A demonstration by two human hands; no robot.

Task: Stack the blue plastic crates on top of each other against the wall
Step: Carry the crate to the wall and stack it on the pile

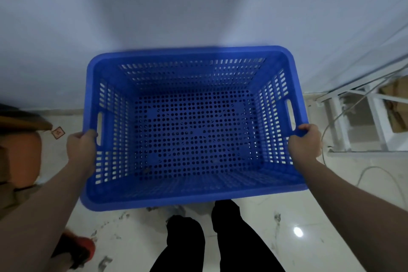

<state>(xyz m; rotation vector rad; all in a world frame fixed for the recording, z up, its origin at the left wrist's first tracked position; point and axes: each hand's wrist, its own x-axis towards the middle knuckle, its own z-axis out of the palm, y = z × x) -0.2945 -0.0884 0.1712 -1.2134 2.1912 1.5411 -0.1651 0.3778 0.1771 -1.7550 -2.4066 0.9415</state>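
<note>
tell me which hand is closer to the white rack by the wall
Right. The right hand grips the crate's right rim, just left of the white rack. The left hand grips the opposite rim, the whole crate between it and the rack.

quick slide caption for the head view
Both hands, left hand and right hand, grip the rim of an empty blue crate facing a pale wall.
</note>
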